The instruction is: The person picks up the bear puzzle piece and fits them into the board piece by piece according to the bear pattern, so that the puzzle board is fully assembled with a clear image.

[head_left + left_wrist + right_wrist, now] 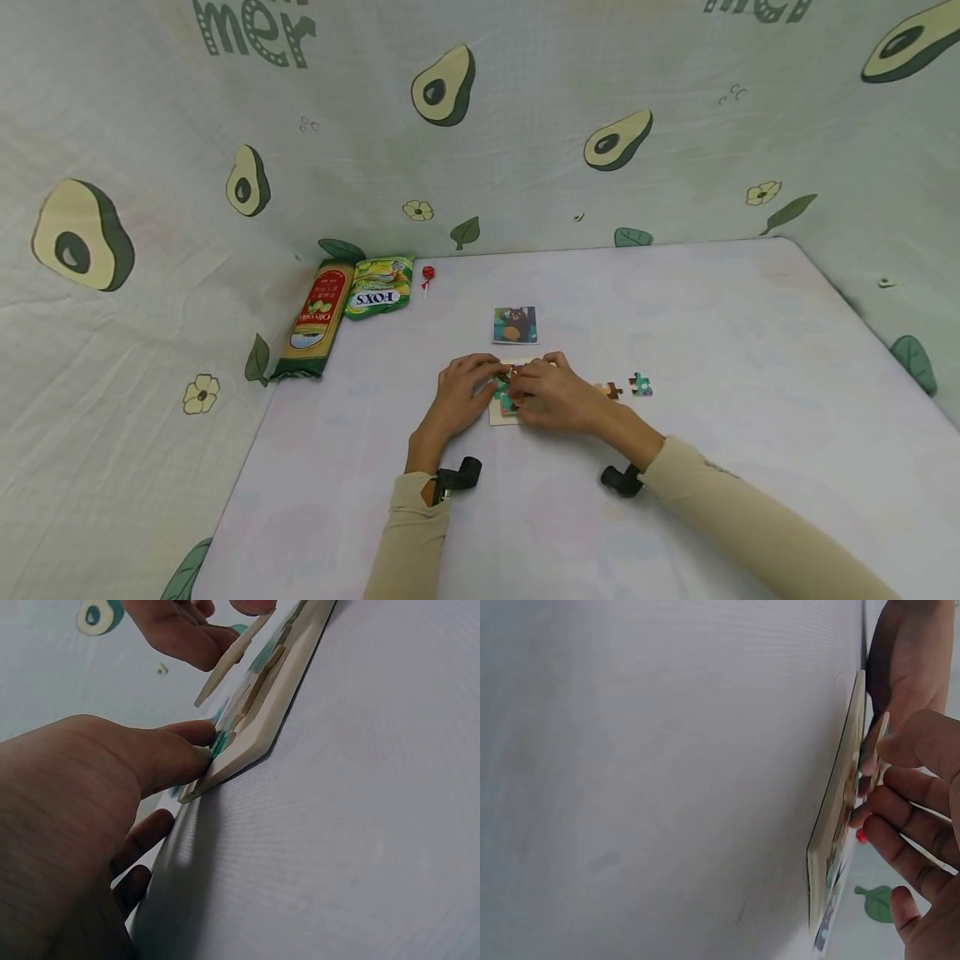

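A shallow wooden puzzle board [498, 420] with teal and brown pieces in it lies on the table between the two hands. My left hand [459, 393] rests at its left side; in the left wrist view the thumb and index finger press on a teal piece [219, 742] at the board's corner, with other fingers beyond the edge. My right hand [561, 397] pinches a puzzle piece [229, 666] between thumb and fingers, held tilted just above the board. Its printed side is mostly hidden.
Two loose puzzle pieces, a brown one [611, 390] and a teal one [641, 384], lie to the right. A bear picture card [515, 325] lies behind the board. At the back left are a gold-red packet [318, 312], a green candy bag [381, 286] and a red lollipop [427, 273].
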`<state>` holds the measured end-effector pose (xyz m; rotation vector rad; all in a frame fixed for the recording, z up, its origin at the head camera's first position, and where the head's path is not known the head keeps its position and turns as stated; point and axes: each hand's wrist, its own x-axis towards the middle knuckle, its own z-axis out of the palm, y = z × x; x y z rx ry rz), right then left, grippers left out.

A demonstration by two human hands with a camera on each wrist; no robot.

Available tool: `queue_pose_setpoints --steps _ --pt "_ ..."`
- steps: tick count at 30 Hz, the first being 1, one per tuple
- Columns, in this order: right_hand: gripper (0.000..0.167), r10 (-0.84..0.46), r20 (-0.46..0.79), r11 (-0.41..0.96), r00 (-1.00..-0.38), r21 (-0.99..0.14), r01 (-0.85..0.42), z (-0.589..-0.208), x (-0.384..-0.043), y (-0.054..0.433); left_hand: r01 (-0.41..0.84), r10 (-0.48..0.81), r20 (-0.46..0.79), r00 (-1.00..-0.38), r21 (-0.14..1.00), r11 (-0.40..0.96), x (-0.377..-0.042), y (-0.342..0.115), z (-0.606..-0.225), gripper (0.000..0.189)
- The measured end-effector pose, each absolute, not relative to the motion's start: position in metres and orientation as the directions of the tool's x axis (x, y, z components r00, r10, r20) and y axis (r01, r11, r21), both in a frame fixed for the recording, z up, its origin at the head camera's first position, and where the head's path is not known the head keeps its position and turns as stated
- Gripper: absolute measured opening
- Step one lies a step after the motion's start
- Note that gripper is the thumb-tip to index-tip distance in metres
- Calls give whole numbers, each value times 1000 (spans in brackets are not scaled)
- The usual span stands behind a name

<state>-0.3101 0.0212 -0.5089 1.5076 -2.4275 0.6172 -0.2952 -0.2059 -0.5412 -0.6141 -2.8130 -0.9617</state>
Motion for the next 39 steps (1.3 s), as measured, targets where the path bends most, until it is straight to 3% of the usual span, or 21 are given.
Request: queue_pose_setpoints --steps 23,34,39 --pt "13 -807 325 440 -493 -226 -869 -510 -308 17 432 353 250 -901 564 703 -296 -200 -538 30" --pt "10 -849 252 436 -465 -163 -885 -502 -308 15 426 346 250 -904 550 718 -297 -203 -539 29" --pt "14 -826 232 469 -513 -220 -855 -498 -307 25 418 346 235 -908 563 713 -295 -205 -541 32"
